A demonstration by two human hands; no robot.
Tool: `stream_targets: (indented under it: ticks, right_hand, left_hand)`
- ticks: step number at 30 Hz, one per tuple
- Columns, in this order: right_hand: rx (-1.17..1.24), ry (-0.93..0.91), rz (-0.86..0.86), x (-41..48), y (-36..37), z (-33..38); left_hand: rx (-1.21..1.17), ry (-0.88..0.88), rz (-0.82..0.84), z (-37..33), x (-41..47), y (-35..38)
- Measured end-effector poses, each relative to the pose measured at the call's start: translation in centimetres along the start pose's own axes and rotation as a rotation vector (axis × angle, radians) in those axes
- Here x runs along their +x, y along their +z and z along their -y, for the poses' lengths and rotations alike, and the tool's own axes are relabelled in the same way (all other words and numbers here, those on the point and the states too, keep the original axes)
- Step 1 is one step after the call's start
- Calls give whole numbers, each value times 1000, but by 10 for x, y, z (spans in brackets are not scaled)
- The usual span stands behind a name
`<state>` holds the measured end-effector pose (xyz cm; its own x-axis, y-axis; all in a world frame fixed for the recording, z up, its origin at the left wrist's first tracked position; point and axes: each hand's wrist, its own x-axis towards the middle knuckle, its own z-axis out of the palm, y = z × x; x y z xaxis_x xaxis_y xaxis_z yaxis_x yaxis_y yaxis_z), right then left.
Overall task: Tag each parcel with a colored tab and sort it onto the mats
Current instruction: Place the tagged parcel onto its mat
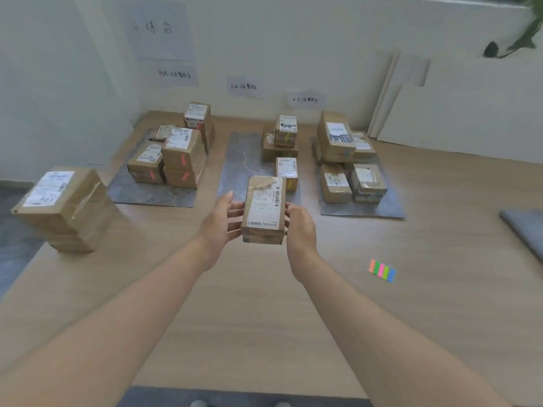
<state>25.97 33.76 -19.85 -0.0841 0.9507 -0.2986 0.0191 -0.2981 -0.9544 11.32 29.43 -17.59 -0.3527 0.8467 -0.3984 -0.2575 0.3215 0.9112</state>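
Observation:
A small brown parcel (264, 210) with a white shipping label is held above the wooden table, just in front of the middle grey mat (241, 163). My left hand (220, 221) holds its left side and my right hand (299, 227) its right side, fingers curled round the edges. No colored tab shows on the visible faces of this parcel. The strip of colored tabs (382, 270) lies on the table to the right. The left mat (147, 192) carries parcels with pink tabs, the middle one parcels with yellow-green tabs, the right mat (382, 210) several more parcels.
A stack of larger parcels (61, 207) stands at the table's left edge. Paper signs hang on the wall behind each mat. White boards (411, 98) lean against the wall at the right. A grey pad (526, 227) lies at the far right edge.

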Motion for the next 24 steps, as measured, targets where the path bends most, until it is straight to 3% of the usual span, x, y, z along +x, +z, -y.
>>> stream_targets:
  ticks: [24]
  right_hand:
    - [-39,335,-115,-4,-12,-158]
  left_hand:
    - [130,-311,52,160,23,-15]
